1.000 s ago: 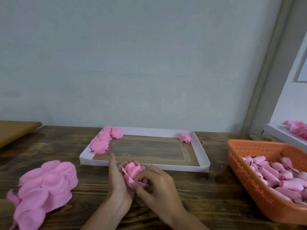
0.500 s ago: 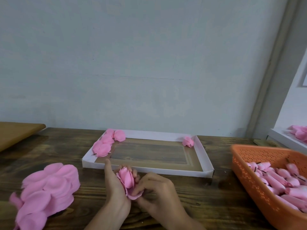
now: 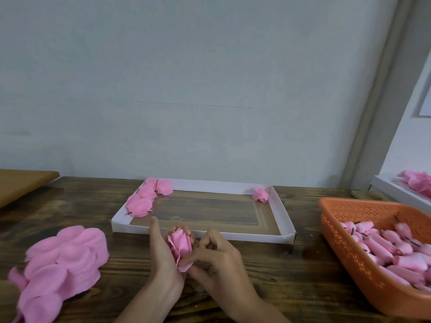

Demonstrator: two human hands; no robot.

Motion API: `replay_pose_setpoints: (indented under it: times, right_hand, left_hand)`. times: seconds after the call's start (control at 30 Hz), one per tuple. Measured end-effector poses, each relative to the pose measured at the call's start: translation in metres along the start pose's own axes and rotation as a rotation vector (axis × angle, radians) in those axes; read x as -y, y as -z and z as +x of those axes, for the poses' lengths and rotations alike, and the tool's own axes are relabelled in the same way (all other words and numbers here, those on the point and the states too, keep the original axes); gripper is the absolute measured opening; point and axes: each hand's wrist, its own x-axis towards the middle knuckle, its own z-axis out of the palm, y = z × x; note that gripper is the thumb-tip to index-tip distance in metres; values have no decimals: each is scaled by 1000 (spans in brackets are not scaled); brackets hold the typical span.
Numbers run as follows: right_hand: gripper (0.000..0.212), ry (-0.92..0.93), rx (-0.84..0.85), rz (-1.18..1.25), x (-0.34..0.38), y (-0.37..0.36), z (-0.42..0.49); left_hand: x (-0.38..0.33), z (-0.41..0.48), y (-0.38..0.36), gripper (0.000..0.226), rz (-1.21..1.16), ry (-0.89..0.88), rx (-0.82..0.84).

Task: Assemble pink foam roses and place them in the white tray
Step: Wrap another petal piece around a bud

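Observation:
A pink foam rose (image 3: 180,244) stands upright between my hands, just in front of the white tray (image 3: 283,212). My left hand (image 3: 163,257) cups it from the left, fingers curled behind the bud and thumb raised. My right hand (image 3: 217,259) pinches the loose outer petal at the rose's lower right. Several finished roses (image 3: 144,200) lie in the tray's far left corner and one rose (image 3: 261,194) in its far right corner. A heap of loose pink petals (image 3: 60,264) lies on the table at the left.
An orange perforated basket (image 3: 335,220) holding several rolled pink buds (image 3: 394,250) sits at the right. Behind it a white box (image 3: 396,190) carries more pink flowers. A brown board (image 3: 21,183) lies at the far left. A wall rises right behind the wooden table (image 3: 291,271).
The rose has turned more upright in my left hand and its petals sit closer round the bud. My right hand's pinch has slid down to the petal's lower edge.

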Motion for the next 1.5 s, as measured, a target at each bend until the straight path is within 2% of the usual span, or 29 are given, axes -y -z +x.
replay_pose_setpoints:
  times: [0.13, 0.23, 0.4, 0.5, 0.6, 0.73, 1.0, 1.07, 1.23, 1.4, 1.5]
  right_hand:
    - [10, 22, -18, -16, 0, 2, 1]
    - [17, 56, -36, -56, 3, 4, 3]
    - [22, -22, -32, -41, 10, 7, 3]
    - [31, -8, 50, -98, 12, 9, 5]
    - [28, 55, 127, -158, 11, 12, 6]
    - [11, 52, 140, -168, 8, 17, 7]
    - [18, 80, 237, -228, 7, 20, 8]
    - [22, 75, 244, -236, 7, 18, 8]
    - [14, 66, 122, -189, 5, 14, 7]
    - [43, -75, -31, -14, 5, 8, 7]
    - [48, -99, -66, 19, 2, 8, 6]
  left_hand:
    - [3, -5, -1, 76, -5, 12, 21]
    - [3, -8, -1, 73, -19, 28, 37]
    - [3, -8, 0, 73, 10, 3, 20]
    - [3, -10, -1, 71, -6, -10, 42]
    - [7, -13, -2, 76, 18, 18, 76]
    - [8, -8, -1, 77, 17, 53, 20]
    - [6, -1, 3, 80, 58, 100, -135]
    - [6, -3, 1, 82, 54, 95, -128]
    - [7, -9, -1, 77, 57, 72, 1]
    - [8, -12, -4, 67, 103, 37, 105]
    - [8, -9, -2, 62, 109, 3, 122]
